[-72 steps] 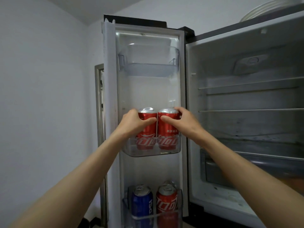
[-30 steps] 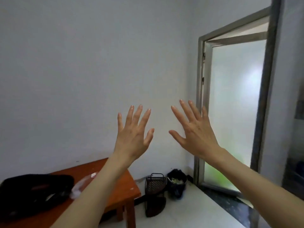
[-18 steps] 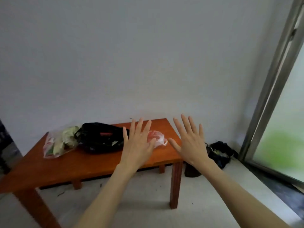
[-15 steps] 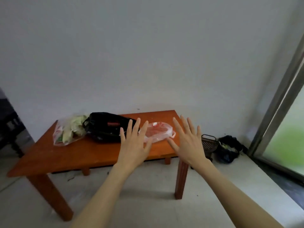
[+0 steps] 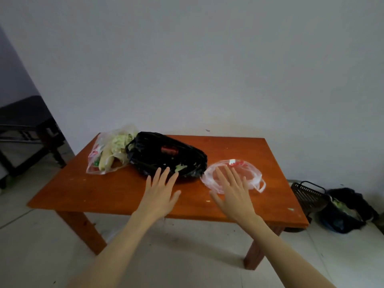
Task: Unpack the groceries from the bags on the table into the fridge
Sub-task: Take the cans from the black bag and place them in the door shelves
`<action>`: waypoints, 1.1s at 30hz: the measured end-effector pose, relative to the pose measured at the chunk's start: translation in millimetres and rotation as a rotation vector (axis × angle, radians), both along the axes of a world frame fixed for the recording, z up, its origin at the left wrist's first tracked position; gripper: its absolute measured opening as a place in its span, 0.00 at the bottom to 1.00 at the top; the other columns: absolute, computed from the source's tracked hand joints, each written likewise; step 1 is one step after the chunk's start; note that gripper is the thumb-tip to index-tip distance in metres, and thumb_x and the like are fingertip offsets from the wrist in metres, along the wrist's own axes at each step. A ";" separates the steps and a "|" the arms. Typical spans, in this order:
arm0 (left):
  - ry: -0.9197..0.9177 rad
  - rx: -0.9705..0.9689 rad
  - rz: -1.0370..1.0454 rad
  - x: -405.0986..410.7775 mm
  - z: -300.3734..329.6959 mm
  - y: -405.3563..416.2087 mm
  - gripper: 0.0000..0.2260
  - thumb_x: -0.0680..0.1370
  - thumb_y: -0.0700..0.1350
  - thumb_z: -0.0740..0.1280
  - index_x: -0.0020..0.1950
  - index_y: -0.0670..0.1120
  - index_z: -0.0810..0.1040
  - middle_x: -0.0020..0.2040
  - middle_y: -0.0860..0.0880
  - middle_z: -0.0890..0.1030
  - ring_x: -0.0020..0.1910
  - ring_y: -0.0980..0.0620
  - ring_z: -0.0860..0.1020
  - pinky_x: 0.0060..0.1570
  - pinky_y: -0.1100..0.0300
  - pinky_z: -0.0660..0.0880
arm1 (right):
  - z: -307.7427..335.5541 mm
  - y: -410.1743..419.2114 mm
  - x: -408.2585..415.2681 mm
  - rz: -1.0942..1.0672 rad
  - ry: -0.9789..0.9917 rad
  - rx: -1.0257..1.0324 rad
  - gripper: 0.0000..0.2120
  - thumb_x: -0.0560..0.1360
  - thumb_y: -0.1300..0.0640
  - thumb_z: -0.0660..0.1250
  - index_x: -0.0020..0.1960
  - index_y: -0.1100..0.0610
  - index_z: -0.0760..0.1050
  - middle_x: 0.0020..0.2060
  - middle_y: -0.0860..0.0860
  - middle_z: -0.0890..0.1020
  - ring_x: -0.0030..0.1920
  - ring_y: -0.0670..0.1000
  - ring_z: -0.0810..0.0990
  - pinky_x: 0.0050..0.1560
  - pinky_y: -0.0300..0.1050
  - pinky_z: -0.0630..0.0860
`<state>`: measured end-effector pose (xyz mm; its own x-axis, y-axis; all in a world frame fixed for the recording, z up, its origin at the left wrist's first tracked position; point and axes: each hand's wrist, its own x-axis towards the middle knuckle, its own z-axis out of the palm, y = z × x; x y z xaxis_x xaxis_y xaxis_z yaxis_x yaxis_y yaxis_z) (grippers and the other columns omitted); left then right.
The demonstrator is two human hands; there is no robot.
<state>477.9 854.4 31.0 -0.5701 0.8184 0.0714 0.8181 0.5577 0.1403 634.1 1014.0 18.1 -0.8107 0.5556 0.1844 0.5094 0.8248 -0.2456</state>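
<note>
**Turned from fridge to desk**

View swings off the fridge door, past the wall, onto the desk (image 5: 108,194). Left hand (image 5: 160,196) and right hand (image 5: 232,194) let go of the red cans; now spread flat, empty, extended over the desk's near half.

You can read no text here: red print on the clear bags (image 5: 232,177) is too blurred.

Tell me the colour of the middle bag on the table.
Black, seen in the head view.
</note>
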 end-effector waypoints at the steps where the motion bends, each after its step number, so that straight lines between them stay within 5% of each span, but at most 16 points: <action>1: -0.004 0.022 0.007 -12.4 2.0 10.1 0.26 0.81 0.55 0.51 0.77 0.51 0.48 0.78 0.48 0.46 0.76 0.46 0.41 0.73 0.46 0.44 | 0.5 10.8 -12.3 0.014 0.005 0.000 0.33 0.76 0.34 0.47 0.76 0.47 0.47 0.77 0.51 0.49 0.76 0.53 0.43 0.74 0.59 0.44; 4: -0.042 0.048 0.033 -39.1 -2.7 31.6 0.25 0.81 0.55 0.51 0.77 0.51 0.49 0.78 0.48 0.46 0.76 0.47 0.41 0.73 0.48 0.43 | -2.7 36.2 -47.0 0.043 -0.003 -0.005 0.36 0.73 0.32 0.41 0.76 0.48 0.45 0.77 0.51 0.47 0.76 0.53 0.43 0.73 0.57 0.41; 8: -0.133 0.007 0.067 -67.2 -22.4 52.8 0.25 0.81 0.54 0.51 0.77 0.51 0.49 0.78 0.48 0.44 0.76 0.47 0.40 0.73 0.48 0.43 | -15.4 59.0 -85.3 0.085 -0.073 -0.042 0.32 0.78 0.38 0.49 0.76 0.47 0.41 0.76 0.50 0.42 0.76 0.52 0.38 0.72 0.54 0.37; 13: -0.183 -0.008 0.085 -122.8 -46.0 79.5 0.25 0.81 0.54 0.52 0.77 0.50 0.49 0.77 0.48 0.45 0.76 0.47 0.41 0.73 0.48 0.44 | -38.5 81.6 -142.6 0.133 -0.085 -0.107 0.32 0.78 0.37 0.46 0.76 0.50 0.45 0.77 0.52 0.46 0.76 0.54 0.41 0.73 0.55 0.40; 16: -0.186 -0.026 0.068 -165.8 -59.0 101.2 0.25 0.82 0.53 0.52 0.77 0.50 0.50 0.77 0.47 0.45 0.76 0.46 0.40 0.73 0.48 0.43 | -46.5 96.4 -184.7 0.149 -0.086 -0.130 0.30 0.79 0.40 0.48 0.76 0.53 0.53 0.74 0.55 0.59 0.74 0.56 0.56 0.72 0.52 0.55; 19: -0.116 -0.029 0.027 -210.9 -73.9 128.5 0.23 0.81 0.51 0.53 0.76 0.48 0.54 0.77 0.45 0.48 0.76 0.43 0.41 0.73 0.48 0.44 | -55.3 114.0 -233.5 0.138 0.005 -0.117 0.21 0.79 0.52 0.60 0.70 0.59 0.67 0.61 0.57 0.75 0.61 0.59 0.74 0.56 0.52 0.74; 22: -0.008 -0.011 -0.044 -254.8 -88.2 151.8 0.21 0.77 0.47 0.65 0.69 0.44 0.69 0.71 0.39 0.66 0.73 0.37 0.58 0.69 0.43 0.58 | -67.0 127.6 -283.8 0.142 -0.005 -0.121 0.16 0.76 0.56 0.64 0.62 0.60 0.74 0.53 0.56 0.79 0.52 0.58 0.79 0.48 0.51 0.78; 25: 0.090 -0.078 -0.124 -300.3 -98.4 174.6 0.22 0.68 0.46 0.75 0.60 0.44 0.77 0.62 0.40 0.76 0.66 0.36 0.70 0.61 0.38 0.67 | -73.1 133.6 -326.2 0.185 -0.091 -0.148 0.16 0.79 0.54 0.59 0.65 0.58 0.69 0.58 0.53 0.76 0.58 0.54 0.75 0.56 0.46 0.74; 27: 0.092 -0.149 -0.158 -324.9 -99.7 189.4 0.23 0.69 0.47 0.73 0.63 0.45 0.76 0.65 0.40 0.74 0.69 0.36 0.66 0.64 0.35 0.61 | -78.1 142.2 -347.0 0.183 -0.167 -0.185 0.19 0.80 0.53 0.56 0.69 0.57 0.63 0.64 0.52 0.71 0.64 0.52 0.70 0.63 0.44 0.68; 30: 0.105 -0.273 -0.221 -352.9 -104.9 210.8 0.26 0.79 0.50 0.60 0.75 0.49 0.57 0.77 0.43 0.52 0.75 0.39 0.44 0.68 0.35 0.38 | -85.4 158.5 -372.2 0.156 -0.236 -0.182 0.22 0.80 0.52 0.56 0.72 0.56 0.58 0.69 0.52 0.67 0.69 0.53 0.65 0.67 0.46 0.64; 33: 0.077 -0.373 -0.242 -379.2 -115.5 229.5 0.29 0.79 0.54 0.58 0.77 0.51 0.49 0.77 0.46 0.43 0.74 0.39 0.36 0.66 0.34 0.34 | -95.2 175.1 -394.6 0.133 -0.325 -0.149 0.28 0.80 0.49 0.57 0.75 0.54 0.52 0.73 0.52 0.61 0.73 0.54 0.58 0.71 0.50 0.59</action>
<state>98.7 1084.0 -84.5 -0.3633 0.9055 -0.2193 0.9316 0.3495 -0.1004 239.5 1189.2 -77.1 -0.8804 0.4430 -0.1690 0.4714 0.8563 -0.2110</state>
